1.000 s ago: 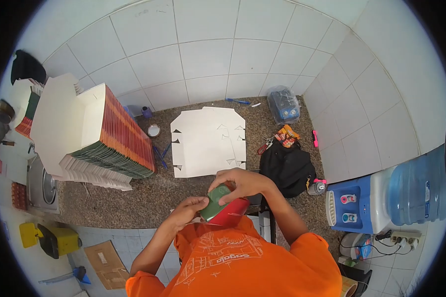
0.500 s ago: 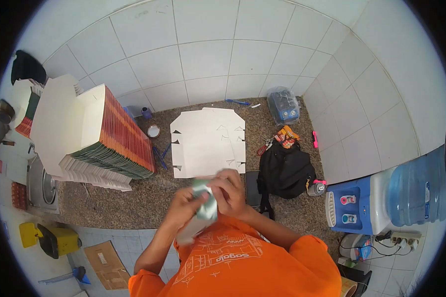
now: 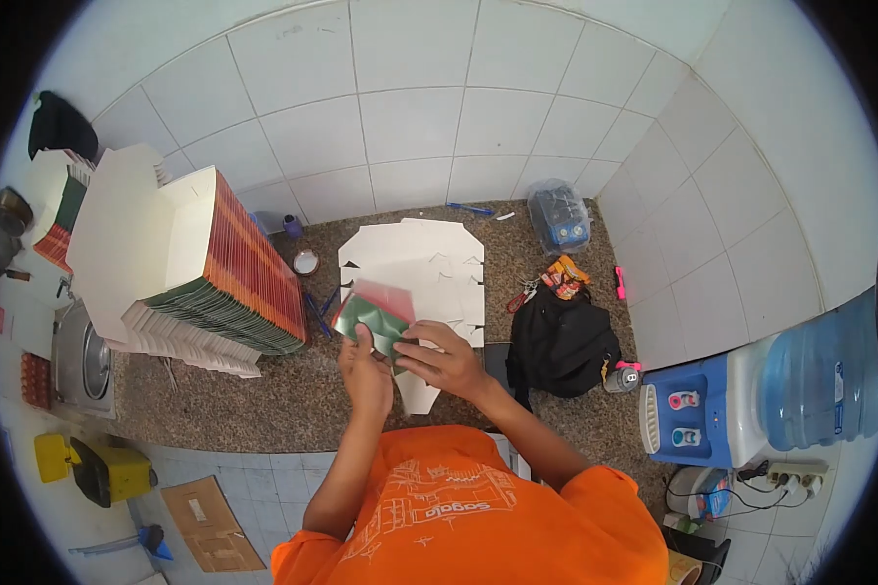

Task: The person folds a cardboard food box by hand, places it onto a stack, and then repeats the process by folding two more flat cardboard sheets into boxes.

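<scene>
Both hands hold up a partly folded cardboard box with glossy green and red faces and a white flap pointing down toward my shirt. My left hand grips its lower left side, thumb on the green face. On the right edge, my right hand has its fingers closed against the card. Just beyond lies a flat white cardboard blank with slots and cut corners, partly covered by the box. To the left stands a tall stack of nested red and green cartons with white insides.
Blue pens and a small round container lie between stack and blank. A black backpack rests at right, before a plastic-wrapped blue device. Farther right is a water dispenser; a sink is at far left.
The box has moved forward from near my chest to over the counter and the blank's near edge. Its green and red faces now show clearly, and both hands moved out with it.
</scene>
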Demonstrator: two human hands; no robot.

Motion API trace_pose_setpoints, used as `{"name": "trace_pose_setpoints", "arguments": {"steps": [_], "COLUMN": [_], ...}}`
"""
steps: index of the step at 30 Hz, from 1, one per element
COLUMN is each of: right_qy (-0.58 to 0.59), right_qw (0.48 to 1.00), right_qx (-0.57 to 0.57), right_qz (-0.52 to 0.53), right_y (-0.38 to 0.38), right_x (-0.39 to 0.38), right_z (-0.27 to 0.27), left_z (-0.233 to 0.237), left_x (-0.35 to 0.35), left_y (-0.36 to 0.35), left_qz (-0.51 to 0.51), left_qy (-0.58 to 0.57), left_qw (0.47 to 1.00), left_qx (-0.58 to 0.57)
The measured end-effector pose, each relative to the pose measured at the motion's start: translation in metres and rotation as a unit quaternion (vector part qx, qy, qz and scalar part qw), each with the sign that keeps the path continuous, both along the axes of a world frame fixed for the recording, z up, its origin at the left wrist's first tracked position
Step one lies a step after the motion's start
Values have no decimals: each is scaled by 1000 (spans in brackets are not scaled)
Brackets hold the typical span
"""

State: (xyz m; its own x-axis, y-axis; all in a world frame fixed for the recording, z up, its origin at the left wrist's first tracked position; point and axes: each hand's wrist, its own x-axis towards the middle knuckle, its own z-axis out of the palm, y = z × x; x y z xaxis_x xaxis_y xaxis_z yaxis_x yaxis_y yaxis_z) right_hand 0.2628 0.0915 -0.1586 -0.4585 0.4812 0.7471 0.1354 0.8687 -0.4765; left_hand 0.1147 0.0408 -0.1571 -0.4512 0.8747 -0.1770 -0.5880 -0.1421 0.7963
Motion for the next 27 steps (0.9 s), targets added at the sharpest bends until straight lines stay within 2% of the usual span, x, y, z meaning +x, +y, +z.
{"name": "trace_pose_setpoints", "arguments": {"steps": [2, 4, 7, 9, 10, 12, 13, 14, 16, 17, 20, 21, 23, 24, 25, 27], "right_qy": [3, -54, -94, -70, -49, -26, -3, -2, -1, -2, -11, 17, 45, 39, 33, 2], "right_qw": [999, 996, 992, 996, 998, 999, 999, 999, 1000, 1000, 1000, 1000, 999, 997, 994, 997], "right_qx": [-26, 19, 25, 10, -7, -22, -37, -35, -1, -1, 7, -7, -21, -54, -87, -72], "right_qz": [18, 72, 85, 62, 39, 21, 2, 3, -1, 1, 1, -12, -20, -35, -49, -23], "right_y": [0, 7, 17, 21, 22, 23, 23, 21, 12, 9, 11, 15, 16, 13, 11, 13], "right_x": [3, 6, 7, 4, 3, -4, -8, -10, -13, -14, -16, -17, -21, -20, -20, -16], "right_z": [3, 4, 8, 7, 7, 10, 13, 15, 15, 12, -3, -11, 3, 12, 23, 26], "left_z": [1, 5, 11, 0, -9, -29, -33, -17, 13, 10, 19, 10, -6, -12, -4, 2], "left_x": [-14, -12, 0, 2, 3, 4, 4, 3, -3, -7, 3, 5, 7, 5, 4, 1], "left_y": [4, 3, 0, -1, -3, -6, -3, -2, -3, 0, -3, -4, -6, -7, -9, -9], "left_qz": [15, 12, 26, 5, 5, -19, -11, -9, -37, -24, 1, 2, -21, -16, -23, -8], "left_qy": [-122, -117, -107, -32, -32, 197, 200, 201, -7, -37, -43, -43, 38, 38, -6, -59], "left_qw": [992, 993, 994, 999, 999, 980, 979, 979, 999, 998, 999, 999, 999, 999, 999, 997], "left_qx": [-26, -33, -26, 21, 21, 9, 35, 36, 35, 50, 31, 29, 27, 27, 33, 39]}}
